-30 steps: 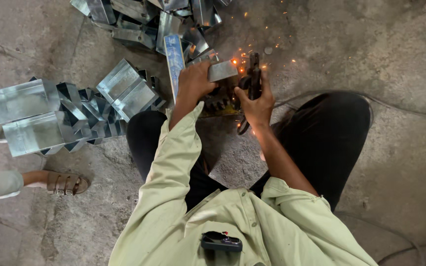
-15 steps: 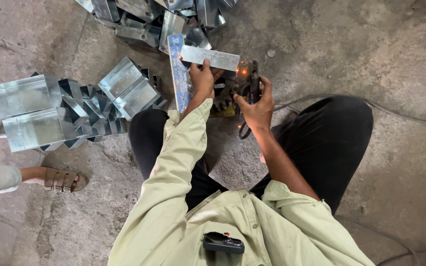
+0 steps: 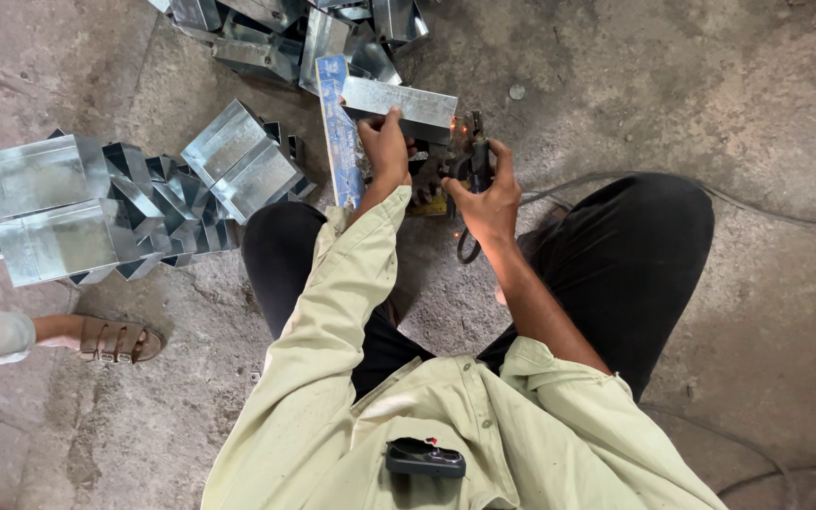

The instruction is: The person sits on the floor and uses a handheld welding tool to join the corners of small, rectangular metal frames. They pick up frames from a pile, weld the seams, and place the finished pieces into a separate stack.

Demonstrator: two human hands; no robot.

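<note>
Head view: left hand (image 3: 384, 142) grips one metal channel (image 3: 399, 107); right hand (image 3: 488, 194) one welding holder (image 3: 477, 156).

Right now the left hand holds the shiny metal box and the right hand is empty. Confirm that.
Not quite. The left hand does hold the metal box, but the right hand is not empty: the head view shows it gripping a dark tool.

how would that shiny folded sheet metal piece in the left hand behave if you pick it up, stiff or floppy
The shiny folded sheet metal piece probably stays stiff: its long edges are bent and it juts straight out past the left hand without sagging. It looks light for its size, since one hand lifts it by one side. Its flat faces suggest it would slide, not roll, and the cut edges may be sharp.
</note>
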